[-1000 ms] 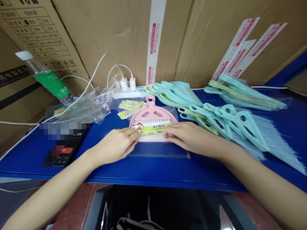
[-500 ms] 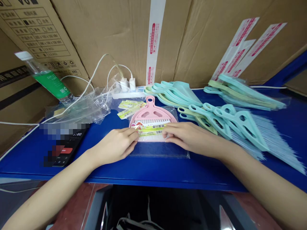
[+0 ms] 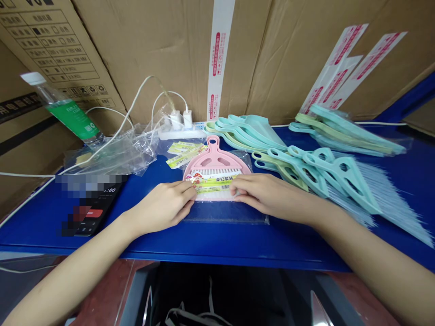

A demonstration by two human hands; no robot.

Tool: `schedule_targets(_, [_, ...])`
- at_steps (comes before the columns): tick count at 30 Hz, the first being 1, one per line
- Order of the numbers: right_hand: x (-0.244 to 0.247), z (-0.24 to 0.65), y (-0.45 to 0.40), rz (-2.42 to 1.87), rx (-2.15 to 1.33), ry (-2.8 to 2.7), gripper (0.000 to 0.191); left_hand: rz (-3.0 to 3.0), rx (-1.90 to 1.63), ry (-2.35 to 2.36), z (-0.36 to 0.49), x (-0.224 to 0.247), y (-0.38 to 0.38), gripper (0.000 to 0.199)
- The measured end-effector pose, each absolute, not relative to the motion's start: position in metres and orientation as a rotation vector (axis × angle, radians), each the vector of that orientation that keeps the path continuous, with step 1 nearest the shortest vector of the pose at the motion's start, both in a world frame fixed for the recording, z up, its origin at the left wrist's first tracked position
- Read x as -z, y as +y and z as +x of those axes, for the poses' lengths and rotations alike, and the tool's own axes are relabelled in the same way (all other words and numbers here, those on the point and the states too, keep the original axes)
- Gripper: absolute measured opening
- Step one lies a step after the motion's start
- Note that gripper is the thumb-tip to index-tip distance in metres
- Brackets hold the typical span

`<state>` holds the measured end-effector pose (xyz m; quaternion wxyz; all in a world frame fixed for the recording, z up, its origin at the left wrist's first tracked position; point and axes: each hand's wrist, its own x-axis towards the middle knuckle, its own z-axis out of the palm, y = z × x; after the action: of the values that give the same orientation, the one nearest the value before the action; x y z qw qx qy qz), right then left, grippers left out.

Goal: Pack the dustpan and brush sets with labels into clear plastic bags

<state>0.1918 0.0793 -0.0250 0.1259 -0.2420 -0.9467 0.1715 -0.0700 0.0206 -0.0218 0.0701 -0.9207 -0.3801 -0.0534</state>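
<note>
A pink dustpan and brush set (image 3: pixel 213 159) lies in a clear plastic bag (image 3: pixel 227 213), its handle pointing away from me. A printed label card (image 3: pixel 212 182) with a yellow-green band and mushroom pictures lies across the white bristles. My left hand (image 3: pixel 171 201) has its fingers bent and pressed together at the left lower edge of the bagged set. At the right lower edge, the curled fingers of my right hand (image 3: pixel 254 192) pinch the set, covering the card's right end. My fingertips are partly hidden, so I cannot tell whether they also grip the card.
More label cards (image 3: pixel 185 154) lie left of the pink set. Turquoise and green dustpans (image 3: pixel 251 131), brushes (image 3: pixel 316 170) and bagged sets (image 3: pixel 346 131) are piled right. Plastic bags (image 3: pixel 125 149), a bottle (image 3: pixel 70 113), a phone (image 3: pixel 97 208) and a power strip (image 3: pixel 181 131) are left.
</note>
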Motion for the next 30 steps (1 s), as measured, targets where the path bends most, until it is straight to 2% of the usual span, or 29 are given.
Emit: schedule_targets(30, [0.0226, 0.1918, 0.0777, -0.712, -0.486, -2.764, 0.013, -2.771, 0.123, -1.173, -0.0683, 0.0219, 0.0201, 0.02])
